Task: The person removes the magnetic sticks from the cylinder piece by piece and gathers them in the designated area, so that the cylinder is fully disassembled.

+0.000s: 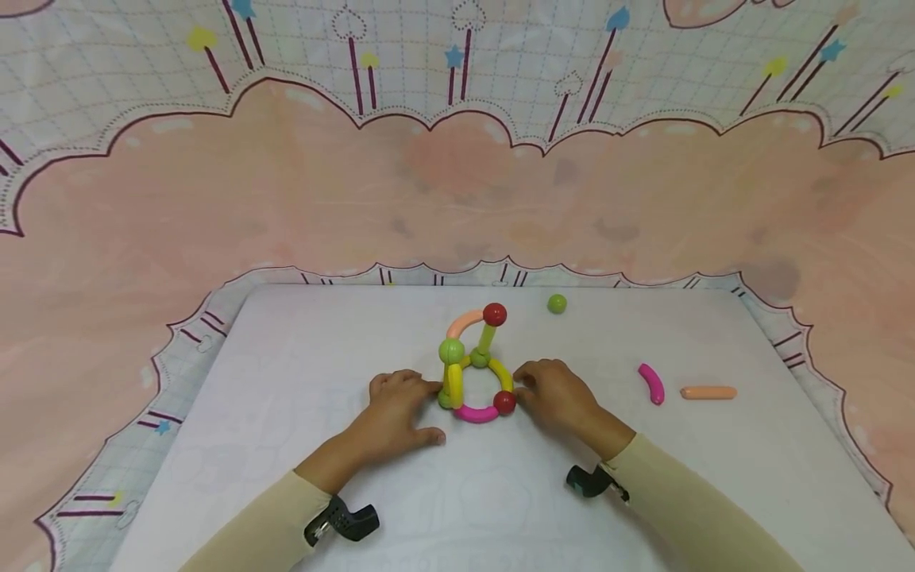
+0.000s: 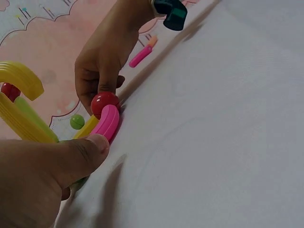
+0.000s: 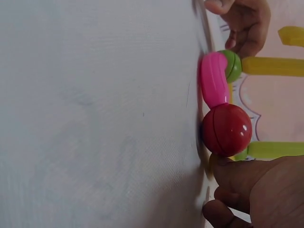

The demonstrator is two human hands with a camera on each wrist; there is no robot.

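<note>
A toy frame of balls and rods stands on the white table. Its base has a pink curved rod (image 1: pixel 476 415), a red ball (image 1: pixel 504 403), yellow curved rods (image 1: pixel 502 375) and green balls. Above rise upright rods, one topped by an upper red ball (image 1: pixel 495 314), and a peach curved rod (image 1: pixel 465 322) reaches toward a green ball (image 1: pixel 451 351). My left hand (image 1: pixel 400 413) reaches the lower left green ball (image 3: pixel 232 66) with its fingertips, thumb spread away. My right hand (image 1: pixel 561 399) touches beside the base's red ball, fingers loosely bent.
A loose green ball (image 1: pixel 557 303) lies near the far table edge. Off to the right are a loose pink curved rod (image 1: pixel 651 384) and a straight peach rod (image 1: pixel 708 392). A patterned cloth (image 1: pixel 357 199) hangs behind the white table (image 1: pixel 307 334).
</note>
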